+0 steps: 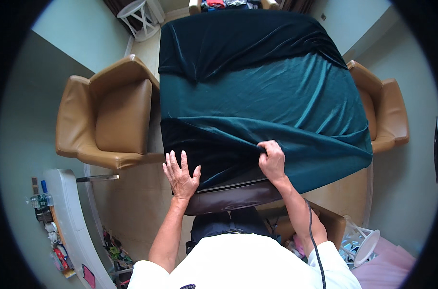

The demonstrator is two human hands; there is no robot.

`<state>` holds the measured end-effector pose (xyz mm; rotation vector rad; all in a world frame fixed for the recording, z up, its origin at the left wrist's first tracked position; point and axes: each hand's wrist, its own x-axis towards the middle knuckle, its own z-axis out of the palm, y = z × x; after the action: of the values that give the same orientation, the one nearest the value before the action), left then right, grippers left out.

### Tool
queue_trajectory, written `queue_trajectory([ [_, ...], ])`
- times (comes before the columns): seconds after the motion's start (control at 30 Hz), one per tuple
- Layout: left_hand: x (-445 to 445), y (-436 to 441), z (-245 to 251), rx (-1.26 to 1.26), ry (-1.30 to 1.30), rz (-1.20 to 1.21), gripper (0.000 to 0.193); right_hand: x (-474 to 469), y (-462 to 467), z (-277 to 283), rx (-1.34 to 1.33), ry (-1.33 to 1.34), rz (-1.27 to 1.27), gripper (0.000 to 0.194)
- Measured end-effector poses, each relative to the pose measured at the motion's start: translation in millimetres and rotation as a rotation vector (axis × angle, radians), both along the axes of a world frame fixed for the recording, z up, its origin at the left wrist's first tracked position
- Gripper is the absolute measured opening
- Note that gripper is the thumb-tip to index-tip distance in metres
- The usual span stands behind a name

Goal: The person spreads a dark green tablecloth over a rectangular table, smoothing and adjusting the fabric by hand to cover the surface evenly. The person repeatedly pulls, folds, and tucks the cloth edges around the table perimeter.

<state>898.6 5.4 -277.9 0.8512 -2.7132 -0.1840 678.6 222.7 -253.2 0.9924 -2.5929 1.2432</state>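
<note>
A dark green velvet cloth (240, 97) with folds and creases covers most of a table before me. My right hand (272, 159) is closed on a fold of this cloth near the table's front edge. Spread flat, my left hand (181, 178) rests at the front left corner, with its fingers on the dark part of the cloth. Between my hands the cloth is drawn back, and the dark brown, glossy table edge (237, 196) shows. What lies under the cloth is hidden.
Tan leather armchairs stand left (123, 115) and right (392, 112) of the table. Another chair (331, 220) is behind my right arm. A white shelf (69, 202) runs along the left wall. A black cable (314, 242) hangs by my right arm. White stools stand in two corners.
</note>
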Motion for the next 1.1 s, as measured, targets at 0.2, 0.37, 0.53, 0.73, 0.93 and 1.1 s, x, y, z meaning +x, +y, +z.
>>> queue_trajectory([
  [0.2, -18, 12, 20, -0.112, 0.002, 0.017, 0.067, -37, 1, 13, 0.044, 0.017, -0.095, 0.023],
  [0.37, -91, 69, 46, 0.078, 0.248, -0.28, 0.054, -10, 31, -9, 0.13, 0.077, -0.007, 0.036],
  [0.53, -130, 110, 24, 0.278, 0.199, -0.454, 0.055, 14, 52, 4, 0.203, 0.118, -0.107, 0.046],
  [0.73, -125, 115, 4, 0.274, 0.236, -0.466, 0.053, 20, 118, -3, 0.319, 0.128, -0.214, 0.029],
  [0.93, -154, 133, 34, 0.23, 0.216, -0.365, 0.061, -44, 120, 13, -0.027, -0.186, -0.264, 0.033],
  [1.1, -203, 158, 54, 0.185, 0.374, -0.318, 0.064, -109, 99, 51, -0.229, -0.259, -0.129, 0.037],
])
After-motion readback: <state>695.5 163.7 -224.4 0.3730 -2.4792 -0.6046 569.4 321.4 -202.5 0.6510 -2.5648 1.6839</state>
